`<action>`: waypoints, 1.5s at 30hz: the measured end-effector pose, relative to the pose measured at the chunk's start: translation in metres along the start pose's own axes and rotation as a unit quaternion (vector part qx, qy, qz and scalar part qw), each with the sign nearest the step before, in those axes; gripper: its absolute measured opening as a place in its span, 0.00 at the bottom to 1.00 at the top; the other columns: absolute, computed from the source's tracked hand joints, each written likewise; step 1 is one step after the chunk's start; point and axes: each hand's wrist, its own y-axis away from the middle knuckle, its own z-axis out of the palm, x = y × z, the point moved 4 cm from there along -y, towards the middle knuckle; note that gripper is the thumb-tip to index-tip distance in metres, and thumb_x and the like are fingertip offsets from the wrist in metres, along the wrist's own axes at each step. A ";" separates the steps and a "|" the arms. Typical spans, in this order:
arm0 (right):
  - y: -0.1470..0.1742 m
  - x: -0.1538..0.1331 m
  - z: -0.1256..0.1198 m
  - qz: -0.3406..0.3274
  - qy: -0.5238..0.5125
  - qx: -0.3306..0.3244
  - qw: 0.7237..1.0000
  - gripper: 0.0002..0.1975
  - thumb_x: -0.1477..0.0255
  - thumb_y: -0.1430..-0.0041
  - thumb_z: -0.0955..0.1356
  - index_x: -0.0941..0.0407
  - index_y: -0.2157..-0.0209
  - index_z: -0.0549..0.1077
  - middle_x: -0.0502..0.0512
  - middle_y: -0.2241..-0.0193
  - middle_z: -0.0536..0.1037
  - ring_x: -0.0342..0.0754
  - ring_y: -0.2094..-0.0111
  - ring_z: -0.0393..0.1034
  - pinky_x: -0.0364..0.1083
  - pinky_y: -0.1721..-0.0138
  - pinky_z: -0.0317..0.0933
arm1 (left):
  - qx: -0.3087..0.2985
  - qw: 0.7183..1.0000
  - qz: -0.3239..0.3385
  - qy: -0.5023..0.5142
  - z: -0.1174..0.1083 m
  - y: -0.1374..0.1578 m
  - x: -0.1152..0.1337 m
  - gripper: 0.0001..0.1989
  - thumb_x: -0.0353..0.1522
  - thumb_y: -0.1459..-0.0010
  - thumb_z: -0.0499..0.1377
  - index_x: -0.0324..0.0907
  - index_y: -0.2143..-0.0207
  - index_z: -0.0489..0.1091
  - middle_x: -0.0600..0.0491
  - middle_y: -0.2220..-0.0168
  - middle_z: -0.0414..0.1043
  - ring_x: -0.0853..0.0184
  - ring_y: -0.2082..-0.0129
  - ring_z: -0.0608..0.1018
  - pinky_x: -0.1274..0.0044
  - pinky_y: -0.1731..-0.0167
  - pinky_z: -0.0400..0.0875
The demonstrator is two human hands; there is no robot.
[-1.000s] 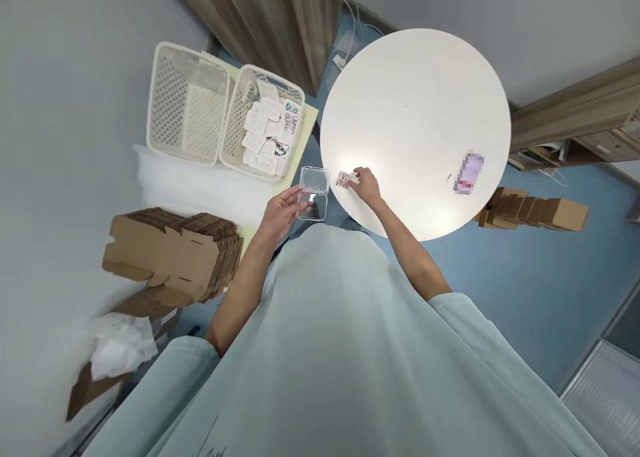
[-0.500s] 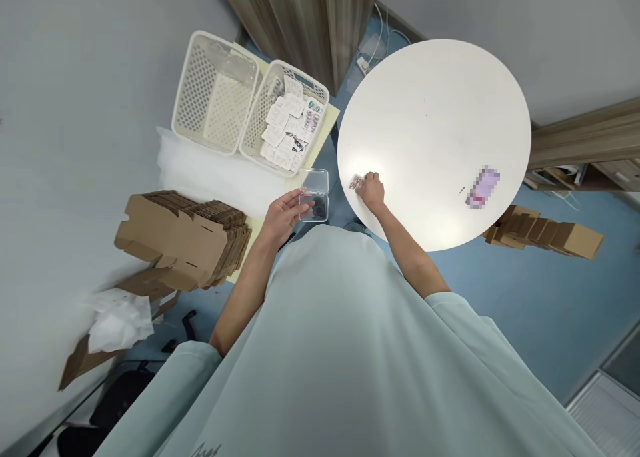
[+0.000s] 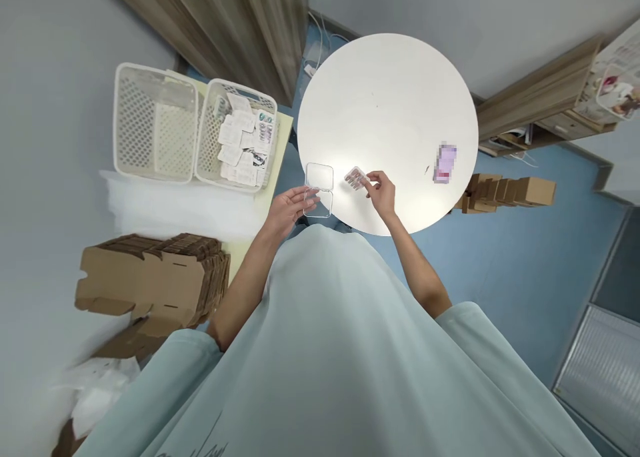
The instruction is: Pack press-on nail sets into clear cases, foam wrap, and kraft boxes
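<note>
My left hand (image 3: 290, 210) grips a small clear hinged plastic box (image 3: 319, 177) at its left side, with the thumb and fingers around its edge. The lid stands open, folded away from me, and the box overlaps the near left edge of the round white table (image 3: 387, 97). Between the thumb and fingers of my right hand (image 3: 383, 193) is a small flat pack with rows of pinkish nail-shaped pieces (image 3: 356, 178). The pack is tilted just above the table, to the right of the box and apart from it.
At left, a white basket (image 3: 200, 157) holds several similar packs and white cards, beside another white basket (image 3: 117, 123). Folded cardboard boxes (image 3: 145, 277) are stacked nearer me. A blurred purple item (image 3: 445, 162) lies on the table; brown cartons (image 3: 510, 193) stand beyond its right edge.
My view has turned toward the right. The clear box now overlaps the table's edge, closer to my right hand. The pack has been raised and turned, showing its pieces more plainly.
</note>
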 end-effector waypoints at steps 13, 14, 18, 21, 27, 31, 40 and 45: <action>0.045 -0.083 -0.032 -0.091 -0.089 -0.056 0.990 0.27 0.41 0.37 0.76 0.50 0.55 0.79 0.51 0.58 0.83 0.41 0.75 0.71 0.45 0.68 0.72 | -0.097 0.995 -0.006 -0.005 0.052 -0.021 0.005 0.28 0.31 0.44 0.77 0.41 0.42 0.79 0.41 0.38 0.81 0.54 0.43 0.86 0.63 0.40 0.80; 0.046 -0.085 -0.030 -0.092 -0.076 -0.062 0.991 0.27 0.41 0.37 0.75 0.50 0.55 0.79 0.51 0.57 0.83 0.41 0.75 0.71 0.46 0.67 0.72 | -0.099 0.995 -0.004 -0.005 0.054 -0.022 0.006 0.26 0.32 0.44 0.77 0.41 0.43 0.80 0.41 0.40 0.82 0.53 0.42 0.85 0.63 0.40 0.80; 0.048 -0.086 -0.028 -0.098 -0.039 -0.076 0.992 0.26 0.41 0.34 0.73 0.51 0.55 0.79 0.52 0.57 0.84 0.43 0.74 0.73 0.47 0.64 0.71 | -0.117 0.993 -0.004 -0.002 0.059 -0.020 0.006 0.24 0.34 0.43 0.77 0.41 0.44 0.82 0.42 0.43 0.84 0.53 0.40 0.84 0.60 0.37 0.78; 0.049 -0.085 -0.030 -0.101 -0.010 -0.082 0.991 0.25 0.43 0.32 0.72 0.51 0.54 0.79 0.53 0.56 0.85 0.45 0.72 0.74 0.48 0.63 0.70 | -0.126 0.992 -0.010 0.007 0.062 -0.017 0.005 0.24 0.34 0.44 0.77 0.42 0.45 0.83 0.42 0.42 0.84 0.53 0.40 0.83 0.60 0.35 0.77; 0.054 -0.089 -0.028 -0.131 0.079 -0.103 0.983 0.17 0.52 0.25 0.70 0.50 0.51 0.80 0.54 0.53 0.85 0.48 0.67 0.74 0.49 0.58 0.69 | -0.135 0.991 -0.019 0.015 0.063 -0.012 0.003 0.25 0.32 0.45 0.76 0.43 0.44 0.83 0.43 0.36 0.80 0.52 0.37 0.81 0.61 0.36 0.77; 0.063 -0.094 -0.023 -0.167 0.146 -0.118 0.968 0.13 0.57 0.22 0.68 0.51 0.49 0.80 0.55 0.51 0.82 0.47 0.66 0.74 0.48 0.59 0.67 | -0.142 0.990 -0.016 0.015 0.064 -0.010 0.005 0.28 0.31 0.45 0.76 0.43 0.41 0.82 0.42 0.36 0.80 0.52 0.38 0.82 0.62 0.38 0.77; 0.072 -0.088 -0.017 -0.193 0.215 -0.097 0.952 0.15 0.59 0.20 0.66 0.49 0.47 0.83 0.57 0.48 0.78 0.47 0.64 0.74 0.46 0.65 0.64 | -0.138 0.990 -0.006 0.009 0.066 -0.004 0.006 0.28 0.31 0.46 0.76 0.43 0.41 0.81 0.43 0.36 0.80 0.54 0.40 0.82 0.66 0.41 0.79; 0.063 -0.085 -0.026 -0.163 0.104 -0.029 0.981 0.21 0.49 0.24 0.68 0.50 0.50 0.84 0.57 0.54 0.81 0.48 0.65 0.73 0.48 0.60 0.69 | -0.137 0.991 -0.003 0.002 0.064 0.001 0.006 0.29 0.32 0.45 0.75 0.43 0.40 0.81 0.41 0.36 0.79 0.52 0.38 0.81 0.64 0.40 0.79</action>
